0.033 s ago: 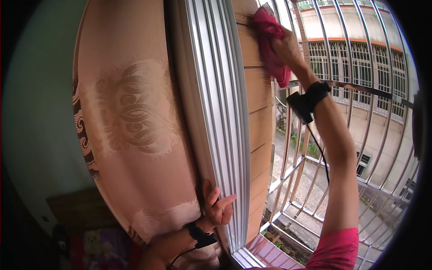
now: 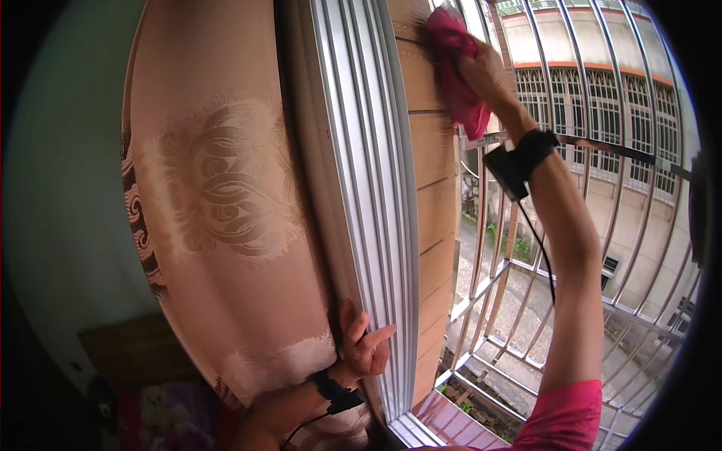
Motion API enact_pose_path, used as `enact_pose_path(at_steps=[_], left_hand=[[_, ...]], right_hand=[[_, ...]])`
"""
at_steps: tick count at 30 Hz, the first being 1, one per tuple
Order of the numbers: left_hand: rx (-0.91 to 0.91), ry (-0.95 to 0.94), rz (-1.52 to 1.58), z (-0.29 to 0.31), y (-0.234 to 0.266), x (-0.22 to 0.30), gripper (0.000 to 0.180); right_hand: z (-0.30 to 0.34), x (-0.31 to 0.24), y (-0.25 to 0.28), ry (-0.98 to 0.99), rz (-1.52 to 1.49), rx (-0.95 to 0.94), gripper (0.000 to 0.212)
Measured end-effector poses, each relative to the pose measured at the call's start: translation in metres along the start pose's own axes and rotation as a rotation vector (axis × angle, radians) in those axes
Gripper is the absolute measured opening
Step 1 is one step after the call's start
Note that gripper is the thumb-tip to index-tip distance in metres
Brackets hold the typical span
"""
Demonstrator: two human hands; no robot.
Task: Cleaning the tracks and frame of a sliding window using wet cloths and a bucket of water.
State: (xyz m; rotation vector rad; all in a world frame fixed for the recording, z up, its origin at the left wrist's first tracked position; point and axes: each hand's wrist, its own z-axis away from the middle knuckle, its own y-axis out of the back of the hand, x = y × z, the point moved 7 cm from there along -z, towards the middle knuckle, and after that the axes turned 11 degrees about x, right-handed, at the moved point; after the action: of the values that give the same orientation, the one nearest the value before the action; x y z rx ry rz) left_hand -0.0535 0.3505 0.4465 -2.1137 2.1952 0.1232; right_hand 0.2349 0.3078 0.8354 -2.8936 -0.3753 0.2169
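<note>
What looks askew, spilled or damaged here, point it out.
Nothing clearly stands out. The right hand holds a pink cloth at the edge of the tiled wall; the left hand is by the window frame. The metal bars look bent, but the fisheye lens could explain that.

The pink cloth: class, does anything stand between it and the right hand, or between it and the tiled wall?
Nothing visible does. The right hand grips the pink cloth directly, and the cloth appears to lie against the tiled wall; the metal bars stand behind them.
</note>
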Motion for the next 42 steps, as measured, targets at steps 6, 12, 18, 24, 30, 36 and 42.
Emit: enact_pose_path(at_steps=[6,12,18,24,30,36,42], left_hand=[[0.007,0.038,0.032,-0.002,0.0,0.002,0.031],[0.009,0.015,0.007,-0.001,0.0,0.0,0.031],[-0.011,0.008,0.015,0.003,0.003,-0.001,0.033],[0.008,0.008,0.043,-0.002,-0.006,0.0,0.033],[-0.001,0.019,0.025,0.002,-0.001,0.001,0.034],[-0.004,0.006,-0.06,-0.003,0.005,0.001,0.033],[-0.024,0.023,-0.074,-0.004,0.001,0.002,0.033]], right_hand=[[-0.074,-0.053,-0.038,0.064,-0.281,-0.118,0.035],[-0.067,-0.048,-0.037,0.113,-0.125,-0.02,0.032],[-0.074,-0.064,-0.057,0.114,-0.068,0.004,0.035],[-0.078,-0.022,-0.044,0.161,-0.293,0.09,0.04],[-0.002,-0.014,-0.025,0.069,0.005,0.11,0.04],[0.181,-0.078,0.007,0.138,-0.135,-0.152,0.048],[0.187,-0.056,0.017,-0.127,0.136,-0.362,0.06]])
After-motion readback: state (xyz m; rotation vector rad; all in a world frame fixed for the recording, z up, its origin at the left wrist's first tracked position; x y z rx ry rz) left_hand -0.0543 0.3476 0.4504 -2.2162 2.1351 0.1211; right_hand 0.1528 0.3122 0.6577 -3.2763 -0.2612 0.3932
